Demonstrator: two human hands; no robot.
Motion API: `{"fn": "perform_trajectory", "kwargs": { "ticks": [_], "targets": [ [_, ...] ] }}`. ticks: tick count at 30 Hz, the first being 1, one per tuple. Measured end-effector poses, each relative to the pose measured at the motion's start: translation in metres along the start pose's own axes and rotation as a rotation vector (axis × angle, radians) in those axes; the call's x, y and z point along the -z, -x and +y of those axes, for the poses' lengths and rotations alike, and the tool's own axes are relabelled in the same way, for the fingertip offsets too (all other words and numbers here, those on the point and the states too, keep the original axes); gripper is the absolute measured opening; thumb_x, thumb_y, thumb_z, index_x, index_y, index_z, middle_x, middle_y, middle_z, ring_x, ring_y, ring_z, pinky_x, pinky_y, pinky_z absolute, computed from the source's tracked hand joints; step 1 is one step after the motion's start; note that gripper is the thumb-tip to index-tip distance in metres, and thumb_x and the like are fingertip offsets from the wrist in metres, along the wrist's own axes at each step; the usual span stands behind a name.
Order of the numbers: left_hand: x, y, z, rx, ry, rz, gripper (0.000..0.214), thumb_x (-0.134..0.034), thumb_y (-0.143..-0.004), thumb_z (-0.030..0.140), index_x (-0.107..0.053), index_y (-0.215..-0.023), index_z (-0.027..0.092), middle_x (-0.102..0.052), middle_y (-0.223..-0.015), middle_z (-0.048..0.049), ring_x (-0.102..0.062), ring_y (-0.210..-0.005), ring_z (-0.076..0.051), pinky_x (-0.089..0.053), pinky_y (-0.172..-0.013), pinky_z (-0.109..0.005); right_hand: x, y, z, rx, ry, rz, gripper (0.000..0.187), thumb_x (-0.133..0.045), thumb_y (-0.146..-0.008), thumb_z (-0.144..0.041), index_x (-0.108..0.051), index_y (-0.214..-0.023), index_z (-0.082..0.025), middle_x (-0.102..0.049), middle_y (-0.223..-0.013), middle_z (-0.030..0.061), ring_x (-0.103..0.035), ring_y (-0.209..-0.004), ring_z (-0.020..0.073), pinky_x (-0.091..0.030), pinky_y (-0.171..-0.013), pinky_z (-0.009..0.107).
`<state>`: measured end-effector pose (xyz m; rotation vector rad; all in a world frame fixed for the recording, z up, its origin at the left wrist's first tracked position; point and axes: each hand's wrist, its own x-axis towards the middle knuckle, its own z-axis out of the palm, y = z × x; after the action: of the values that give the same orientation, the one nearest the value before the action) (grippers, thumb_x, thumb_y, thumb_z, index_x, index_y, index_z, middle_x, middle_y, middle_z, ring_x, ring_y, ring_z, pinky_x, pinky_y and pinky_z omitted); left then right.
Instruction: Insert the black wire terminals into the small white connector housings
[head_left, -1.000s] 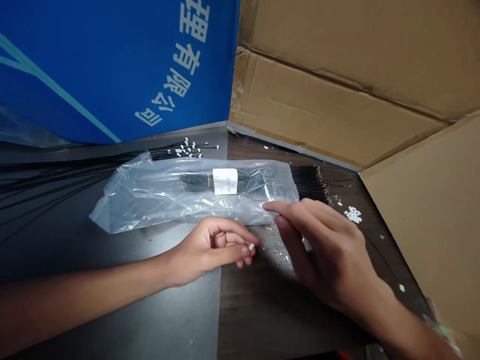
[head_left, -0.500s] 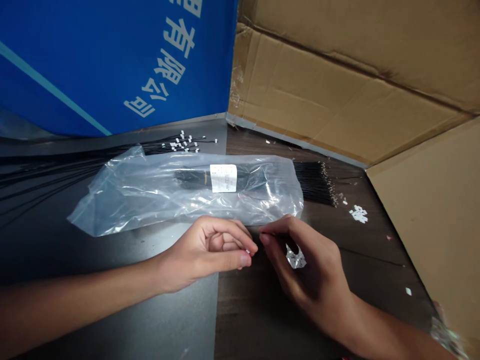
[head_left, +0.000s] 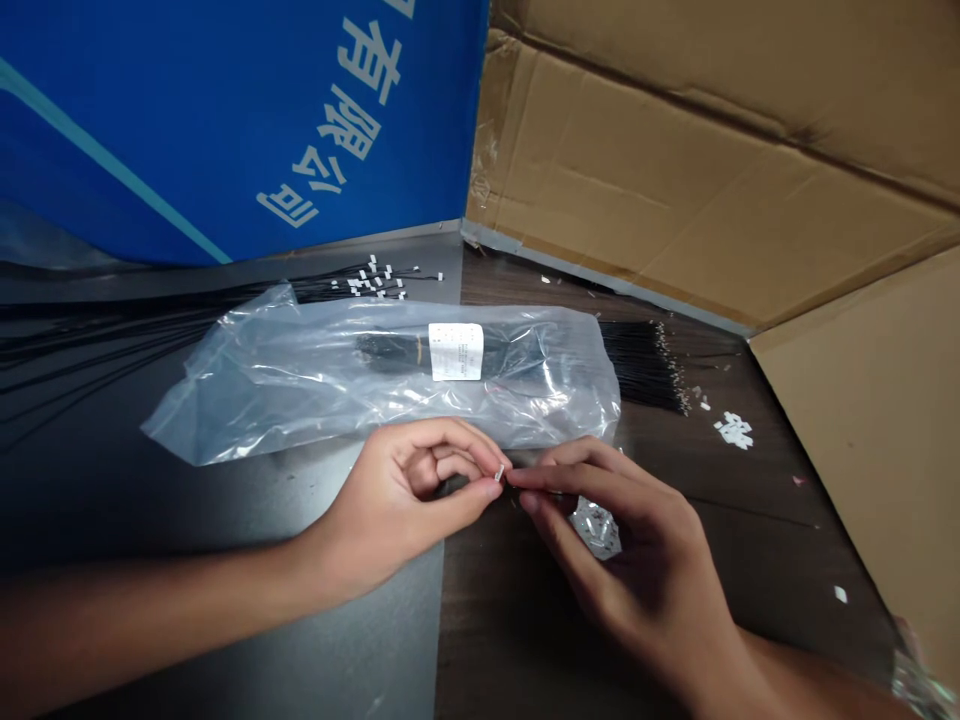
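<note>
My left hand [head_left: 405, 490] pinches a tiny white connector [head_left: 499, 473] between thumb and forefinger. My right hand [head_left: 615, 545] comes in from the other side, its fingertips against that connector; anything fine held there is too small to tell. Just behind both hands lies a clear plastic bag [head_left: 375, 385] holding a bundle of black wires [head_left: 390, 350] with a white label [head_left: 455, 351]. Wire ends [head_left: 645, 365] tipped with small connectors stick out at its right, and long black wires [head_left: 112, 340] fan out at its left. A crumpled scrap of clear plastic [head_left: 598, 528] lies under my right hand.
A small heap of white connectors [head_left: 735, 430] lies to the right on the dark wood surface [head_left: 510, 630]. A blue printed board [head_left: 225, 120] and brown cardboard flaps [head_left: 712, 170] stand along the back; another flap [head_left: 862, 470] closes the right side.
My right hand has moved left and its fingertips now meet the white connector at my left hand. The crumpled plastic scrap shows more fully, and the view has shifted slightly.
</note>
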<state>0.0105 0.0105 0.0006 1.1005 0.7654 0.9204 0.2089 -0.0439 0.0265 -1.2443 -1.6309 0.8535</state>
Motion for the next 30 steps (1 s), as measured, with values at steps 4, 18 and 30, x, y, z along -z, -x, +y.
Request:
{"fn": "perform_trajectory", "kwargs": {
  "ticks": [4,18,30],
  "targets": [
    [-0.0015,-0.0007,0.0017,-0.093,-0.082,-0.004,0.011,-0.080,-0.082,0.002,-0.081,-0.080,0.013,-0.079,-0.088,-0.0057,-0.075,-0.081,-0.011,-0.061,-0.075,-0.016,-0.0016,-0.0012,-0.0006,-0.033,-0.009,0.014,0.026,-0.072,-0.093,-0.006,-0.082,-0.107,-0.025,-0.078,-0.095,0.0006,-0.073,-0.081,0.0129,-0.060,-0.071,0.025],
    [-0.0017,-0.0028,0.0010,-0.082,-0.072,-0.029,0.013,-0.080,-0.080,0.000,-0.081,-0.078,0.013,-0.080,-0.085,-0.0060,-0.077,-0.079,-0.011,-0.062,-0.073,-0.015,-0.0005,-0.0017,-0.0017,-0.047,0.013,0.021,0.018,-0.074,-0.090,-0.007,-0.079,-0.099,-0.022,-0.080,-0.091,-0.0010,-0.075,-0.082,0.0119,-0.062,-0.075,0.024],
    [-0.0004,-0.0007,0.0034,-0.086,-0.211,-0.069,0.014,-0.078,-0.083,0.005,-0.087,-0.086,0.015,-0.079,-0.085,-0.0078,-0.075,-0.076,-0.014,-0.060,-0.070,-0.018,0.0002,-0.0019,-0.0012,0.002,0.068,0.039,0.016,-0.077,-0.090,-0.008,-0.078,-0.099,-0.021,-0.081,-0.088,-0.0002,-0.075,-0.077,0.0133,-0.064,-0.073,0.025]
  ]
}}
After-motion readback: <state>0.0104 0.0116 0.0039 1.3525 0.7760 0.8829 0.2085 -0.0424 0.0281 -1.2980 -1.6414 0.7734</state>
